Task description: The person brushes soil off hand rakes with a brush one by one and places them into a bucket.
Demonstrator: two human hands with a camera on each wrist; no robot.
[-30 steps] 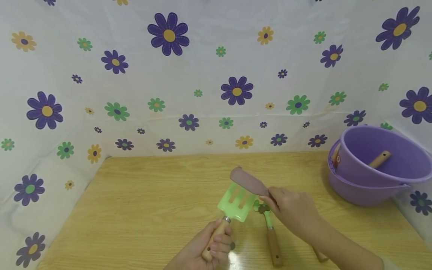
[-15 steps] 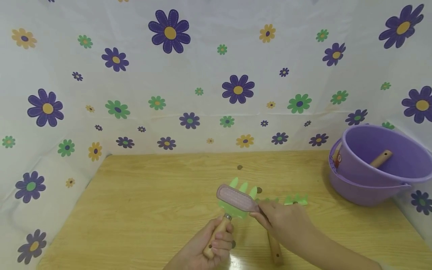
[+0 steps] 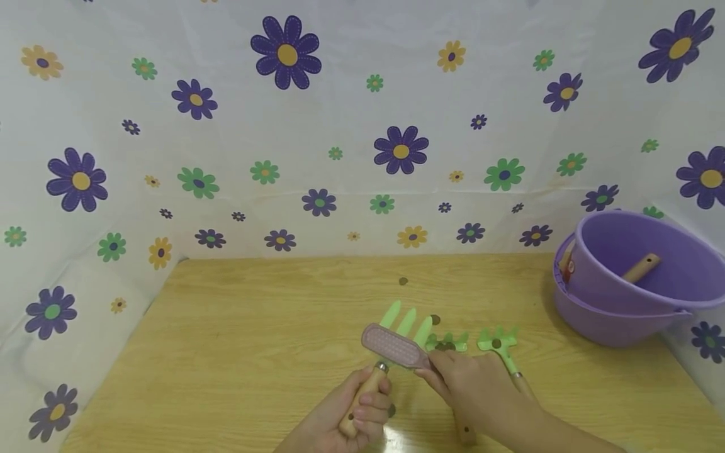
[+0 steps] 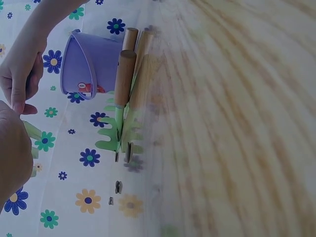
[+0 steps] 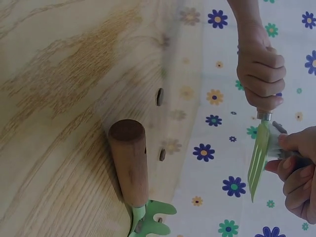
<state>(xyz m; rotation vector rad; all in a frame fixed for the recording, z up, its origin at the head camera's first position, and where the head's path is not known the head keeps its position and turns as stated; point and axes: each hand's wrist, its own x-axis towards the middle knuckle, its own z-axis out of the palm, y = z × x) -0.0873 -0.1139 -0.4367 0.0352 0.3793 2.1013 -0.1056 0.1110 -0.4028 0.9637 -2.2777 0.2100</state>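
My left hand (image 3: 362,409) grips the wooden handle of a green garden fork (image 3: 405,322), its tines pointing up and away. In my right hand (image 3: 481,390) is a mauve brush (image 3: 391,345) with an oblong, dotted back. The brush head lies across the base of the fork's tines, hiding part of the green metal. In the right wrist view, the brush (image 5: 279,128) is right against the flat of the fork (image 5: 257,160). Below the right hand, two green hand rakes with wooden handles lie on the table, one rake (image 3: 447,345) partly covered by that hand.
A purple bucket (image 3: 612,321) stands at the right, with a wooden handle (image 3: 641,268) sticking up inside. Several dark flat pebbles, such as the far pebble (image 3: 403,281), lie on the wooden table (image 3: 226,340). A flowered cloth (image 3: 317,126) rises behind and along the sides.
The brush has moved down and left over the fork, from the tines to their base. My right hand has shifted down, uncovering the right rake's head. The left hand keeps its place.
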